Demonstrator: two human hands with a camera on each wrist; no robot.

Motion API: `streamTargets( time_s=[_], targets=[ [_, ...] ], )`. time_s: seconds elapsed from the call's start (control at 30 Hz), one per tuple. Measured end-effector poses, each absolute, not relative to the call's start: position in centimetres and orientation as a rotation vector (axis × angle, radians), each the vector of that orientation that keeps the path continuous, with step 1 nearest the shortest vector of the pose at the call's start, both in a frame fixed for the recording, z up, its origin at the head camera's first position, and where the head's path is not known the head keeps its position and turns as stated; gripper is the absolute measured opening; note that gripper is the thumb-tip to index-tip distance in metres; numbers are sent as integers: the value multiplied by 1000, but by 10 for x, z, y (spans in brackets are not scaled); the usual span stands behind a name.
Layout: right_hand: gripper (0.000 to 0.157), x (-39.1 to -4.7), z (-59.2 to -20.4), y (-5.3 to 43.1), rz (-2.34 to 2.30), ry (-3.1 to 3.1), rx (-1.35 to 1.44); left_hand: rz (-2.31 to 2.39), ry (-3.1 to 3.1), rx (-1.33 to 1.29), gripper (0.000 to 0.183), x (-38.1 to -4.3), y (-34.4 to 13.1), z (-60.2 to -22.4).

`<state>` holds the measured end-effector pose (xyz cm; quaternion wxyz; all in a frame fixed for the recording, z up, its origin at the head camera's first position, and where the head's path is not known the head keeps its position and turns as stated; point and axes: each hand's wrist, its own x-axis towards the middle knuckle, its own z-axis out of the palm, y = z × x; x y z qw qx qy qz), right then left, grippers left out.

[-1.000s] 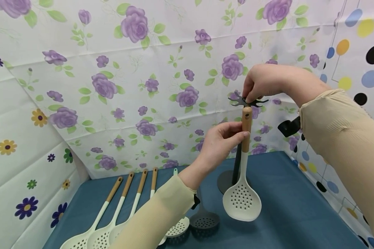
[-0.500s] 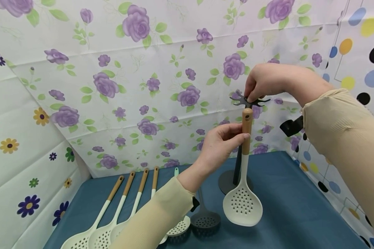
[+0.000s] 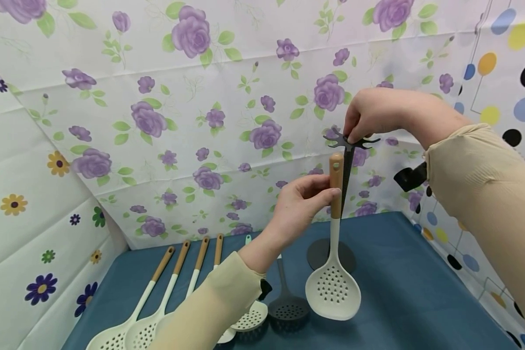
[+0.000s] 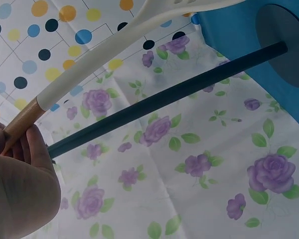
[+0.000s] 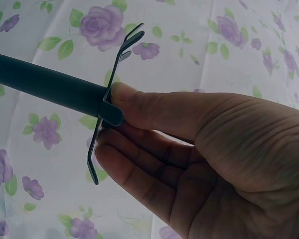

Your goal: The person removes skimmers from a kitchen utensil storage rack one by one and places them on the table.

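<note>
My left hand (image 3: 299,209) pinches the wooden handle of a white skimmer (image 3: 332,287) between thumb and fingers. It hangs upright, bowl down, in front of a black utensil stand (image 3: 346,180). In the left wrist view the skimmer's white shaft (image 4: 79,72) is apart from the stand's pole (image 4: 169,99). Up at the top, my right hand (image 3: 376,114) pinches the middle of the hook ring (image 3: 337,140). Seen from the right wrist, thumb and fingertips touch the ring's hub, and the hooks (image 5: 132,40) carry nothing. The round base (image 3: 317,253) rests on the blue tabletop.
Several white skimmers with wooden handles (image 3: 161,265) lie in a row at the left, partly behind my left sleeve. A dark grey skimmer (image 3: 288,306) and a white one with a mint-green handle end (image 3: 248,239) lie nearer the stand. Flowered sheets (image 3: 227,97) hang behind.
My left hand has moved slightly left with the skimmer, so the stand's pole now shows to the right of the handle. The right hand keeps its hold on the stand's top.
</note>
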<state>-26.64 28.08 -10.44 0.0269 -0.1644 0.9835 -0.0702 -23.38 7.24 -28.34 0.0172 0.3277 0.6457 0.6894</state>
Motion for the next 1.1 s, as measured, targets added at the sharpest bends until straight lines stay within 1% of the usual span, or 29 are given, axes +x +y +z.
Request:
streamTargets(
  time_s=[0.23, 0.43, 1.1],
  targets=[
    [16, -266, -104, 279, -232, 3041, -506, 2132, 2019, 1033, 29, -234, 56, -285],
    [16, -267, -104, 279, -239, 3035, -509, 2117, 2072, 974, 31, -236, 39, -287],
    [16, -264, -105, 282, -286, 3030, -501, 2167, 2141, 937, 26, -234, -3, -294]
  ],
)
